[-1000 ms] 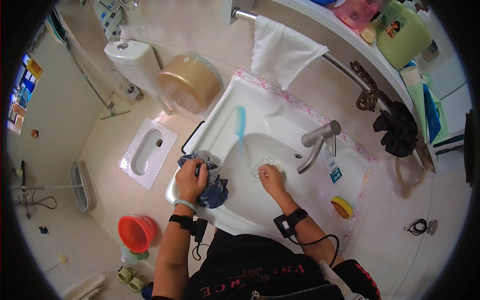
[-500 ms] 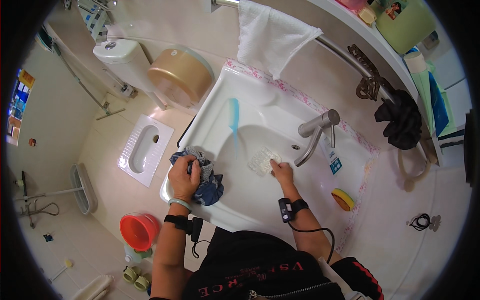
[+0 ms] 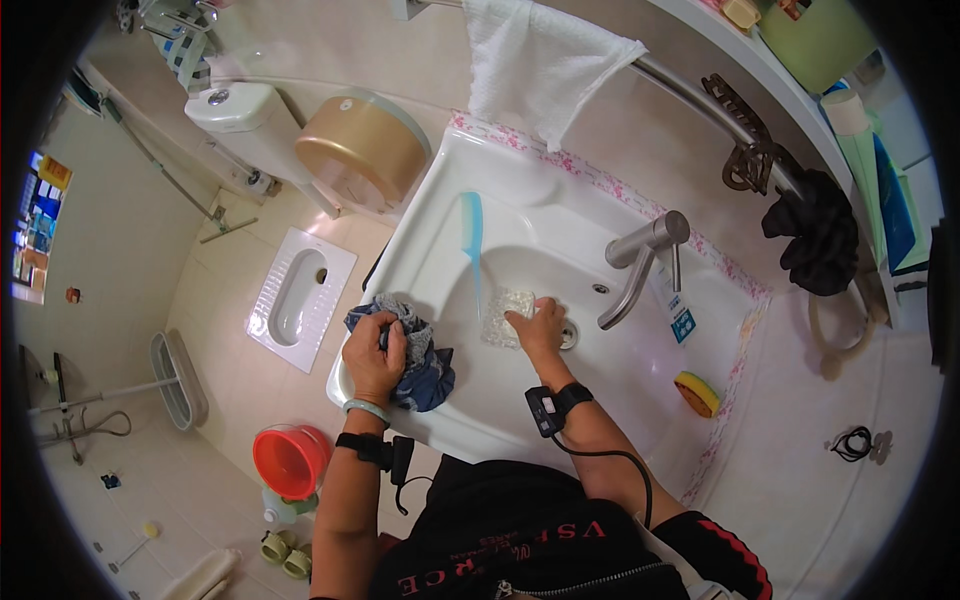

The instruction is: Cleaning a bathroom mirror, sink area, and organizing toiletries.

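My left hand (image 3: 372, 362) is closed on a bunched blue-and-grey cloth (image 3: 426, 382) at the sink's left front edge. Inside the basin, my right hand (image 3: 541, 327) grips the right side of a clear, bumpy-textured square piece (image 3: 506, 318); its exact kind cannot be made out. Just right of that hand, the drain (image 3: 569, 336) shows in part. A light-blue tail comb (image 3: 471, 228) lies on the white sink (image 3: 430, 215), its thin handle pointing down into the bowl toward the clear piece.
A metal faucet (image 3: 645, 248) leans over the basin. Behind it lies a white-and-blue tube (image 3: 680, 318); a yellow sponge (image 3: 697, 395) rests at the sink's right side. A white towel (image 3: 545, 65) hangs from the rail. A red bucket (image 3: 290, 462) stands on the floor at left.
My right hand and the clear piece have shifted left in the basin, and the drain beside the hand has come into sight. My left hand keeps its hold on the cloth.
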Tool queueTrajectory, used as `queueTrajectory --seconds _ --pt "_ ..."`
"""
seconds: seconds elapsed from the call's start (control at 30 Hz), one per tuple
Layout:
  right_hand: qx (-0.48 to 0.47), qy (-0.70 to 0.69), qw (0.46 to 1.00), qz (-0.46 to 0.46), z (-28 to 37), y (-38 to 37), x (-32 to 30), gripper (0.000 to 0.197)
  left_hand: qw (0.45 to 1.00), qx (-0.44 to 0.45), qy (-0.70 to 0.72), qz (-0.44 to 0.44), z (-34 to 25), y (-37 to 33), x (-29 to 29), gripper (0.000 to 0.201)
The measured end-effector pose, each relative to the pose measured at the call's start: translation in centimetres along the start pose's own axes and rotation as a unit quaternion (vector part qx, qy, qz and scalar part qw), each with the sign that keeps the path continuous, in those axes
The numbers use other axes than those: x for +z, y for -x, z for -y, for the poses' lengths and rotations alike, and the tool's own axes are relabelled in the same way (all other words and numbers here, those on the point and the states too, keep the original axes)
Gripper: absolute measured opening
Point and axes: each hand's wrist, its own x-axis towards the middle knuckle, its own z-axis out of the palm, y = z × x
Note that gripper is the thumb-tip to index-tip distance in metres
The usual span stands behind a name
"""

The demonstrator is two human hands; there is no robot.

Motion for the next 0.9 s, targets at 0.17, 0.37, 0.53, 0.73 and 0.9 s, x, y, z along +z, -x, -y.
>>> queueTrajectory --seconds 0.17,0.37,0.53,0.73,0.9 --pt "-0.007 -0.078 0.996 0.052 -2.3 1.1 0.5 0.064 1.0 0.03 -0.001 -0.005 -0.4 -0.3 0.0 0.008" --pt "-0.165 0.03 0.986 0.012 -2.1 3.4 -0.6 0.051 1.0 -0.003 -0.002 0.002 0.0 0.0 0.1 0.009" --pt "-0.373 0.123 0.92 0.018 -4.0 3.6 -2.8 0.041 1.0 0.021 -0.001 -0.007 0.0 -0.2 0.0 0.008" --pt "-0.303 0.02 0.949 0.089 -6.2 1.8 -2.4 0.053 1.0 0.007 -0.002 0.0 -0.1 0.0 0.1 0.008" --pt "-0.241 0.079 0.956 0.149 -6.0 2.2 -3.5 0.056 1.0 0.009 -0.011 0.001 -0.1 -0.1 0.1 0.008"
